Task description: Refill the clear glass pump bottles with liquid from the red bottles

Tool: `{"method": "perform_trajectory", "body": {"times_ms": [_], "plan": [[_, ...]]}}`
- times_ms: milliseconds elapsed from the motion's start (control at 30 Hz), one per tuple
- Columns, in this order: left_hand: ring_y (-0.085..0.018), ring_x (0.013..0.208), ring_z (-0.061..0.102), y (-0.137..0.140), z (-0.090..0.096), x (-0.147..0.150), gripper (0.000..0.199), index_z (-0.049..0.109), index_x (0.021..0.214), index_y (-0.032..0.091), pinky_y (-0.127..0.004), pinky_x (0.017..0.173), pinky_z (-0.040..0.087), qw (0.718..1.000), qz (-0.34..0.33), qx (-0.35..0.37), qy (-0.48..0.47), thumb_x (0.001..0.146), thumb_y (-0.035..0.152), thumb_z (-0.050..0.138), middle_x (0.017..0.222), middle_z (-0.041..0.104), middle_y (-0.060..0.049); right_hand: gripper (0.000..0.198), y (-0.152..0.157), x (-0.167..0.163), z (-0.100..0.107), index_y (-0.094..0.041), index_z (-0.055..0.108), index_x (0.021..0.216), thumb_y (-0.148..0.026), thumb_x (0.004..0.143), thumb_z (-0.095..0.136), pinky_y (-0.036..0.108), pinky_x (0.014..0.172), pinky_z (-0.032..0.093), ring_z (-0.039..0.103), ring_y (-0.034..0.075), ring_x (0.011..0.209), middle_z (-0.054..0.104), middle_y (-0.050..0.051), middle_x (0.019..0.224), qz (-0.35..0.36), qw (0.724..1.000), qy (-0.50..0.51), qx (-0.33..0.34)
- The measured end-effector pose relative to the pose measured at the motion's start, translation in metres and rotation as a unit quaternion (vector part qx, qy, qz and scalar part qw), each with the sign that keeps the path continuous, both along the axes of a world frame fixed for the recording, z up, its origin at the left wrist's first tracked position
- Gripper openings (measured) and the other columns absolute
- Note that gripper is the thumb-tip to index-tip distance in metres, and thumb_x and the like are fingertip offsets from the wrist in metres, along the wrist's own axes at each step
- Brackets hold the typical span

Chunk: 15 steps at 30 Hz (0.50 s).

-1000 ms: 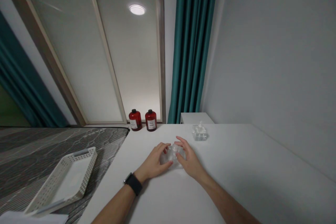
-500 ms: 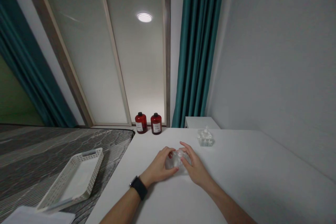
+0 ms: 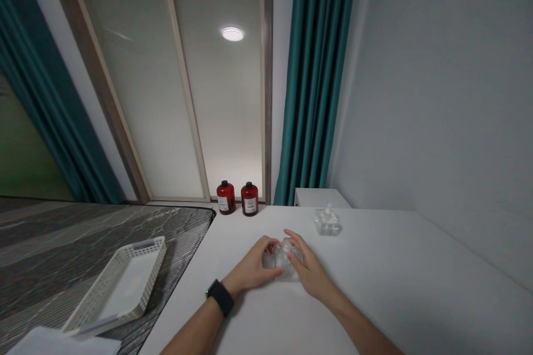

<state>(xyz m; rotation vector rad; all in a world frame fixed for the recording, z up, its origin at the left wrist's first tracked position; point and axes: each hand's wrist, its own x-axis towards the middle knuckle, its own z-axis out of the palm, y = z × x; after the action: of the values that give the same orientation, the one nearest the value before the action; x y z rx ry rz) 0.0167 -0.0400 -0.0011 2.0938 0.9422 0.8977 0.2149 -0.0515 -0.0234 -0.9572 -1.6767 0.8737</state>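
Observation:
On the white table (image 3: 266, 316), a small clear, see-through container (image 3: 282, 259) sits between my hands. It looks like glass or plastic with a rounded knob-like top. My left hand (image 3: 257, 266) curls round its left side, thumb at the near edge and fingers behind; a dark watch is on that wrist. My right hand (image 3: 310, 267) grips the upper right part with thumb and fingers, partly covering it. Whether the top is a separate lid I cannot tell. A similar clear container (image 3: 327, 223) with a pointed top stands further back to the right.
Two red bottles (image 3: 250, 199) with black caps and white labels stand at the table's far left corner. A white perforated basket (image 3: 152, 266) lies on the grey patterned surface (image 3: 104, 227) to the left. Behind are a teal curtain (image 3: 318, 94) and frosted panels (image 3: 225, 122).
My right hand has shifted slightly at the top of the clear container, and the rounded top looks a little different. The whole view has moved slightly downward in the frame.

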Motion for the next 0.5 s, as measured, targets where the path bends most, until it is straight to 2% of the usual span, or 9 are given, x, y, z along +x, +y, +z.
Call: {"method": "perform_trajectory", "body": {"times_ms": [100, 233, 500], "plan": [[-0.023, 0.099, 0.054, -0.001, 0.001, 0.001, 0.048, 0.055, 0.118, 0.02, -0.039, 0.092, 0.046, 0.999, 0.015, 0.034, 0.027, 0.074, 0.023, 0.073, 0.108, 0.058, -0.006, 0.046, 0.0, -0.006, -0.004, -0.025, 0.05, 0.138, -0.032, 0.093, 0.052, 0.043, 0.112, 0.038, 0.056, 0.023, 0.124, 0.063, 0.008, 0.13, -0.029, 0.999, 0.01, 0.015], [-0.023, 0.099, 0.054, 0.001, -0.002, 0.004, 0.05, 0.053, 0.119, 0.019, -0.038, 0.091, 0.046, 0.997, 0.03, 0.06, 0.027, 0.074, 0.022, 0.075, 0.107, 0.057, -0.006, 0.043, 0.001, -0.011, -0.008, -0.024, 0.052, 0.135, -0.032, 0.092, 0.052, 0.044, 0.114, 0.036, 0.053, 0.024, 0.13, 0.058, 0.009, 0.138, -0.055, 0.998, 0.023, 0.024], [-0.022, 0.1, 0.055, 0.008, -0.004, 0.005, 0.053, 0.053, 0.121, 0.019, -0.037, 0.091, 0.047, 0.999, 0.019, 0.029, 0.016, 0.073, 0.019, 0.076, 0.111, 0.058, -0.007, 0.045, 0.006, -0.007, -0.012, -0.026, 0.051, 0.137, -0.037, 0.094, 0.054, 0.044, 0.111, 0.042, 0.057, 0.024, 0.126, 0.062, 0.01, 0.134, -0.062, 0.998, 0.028, 0.008]]}}
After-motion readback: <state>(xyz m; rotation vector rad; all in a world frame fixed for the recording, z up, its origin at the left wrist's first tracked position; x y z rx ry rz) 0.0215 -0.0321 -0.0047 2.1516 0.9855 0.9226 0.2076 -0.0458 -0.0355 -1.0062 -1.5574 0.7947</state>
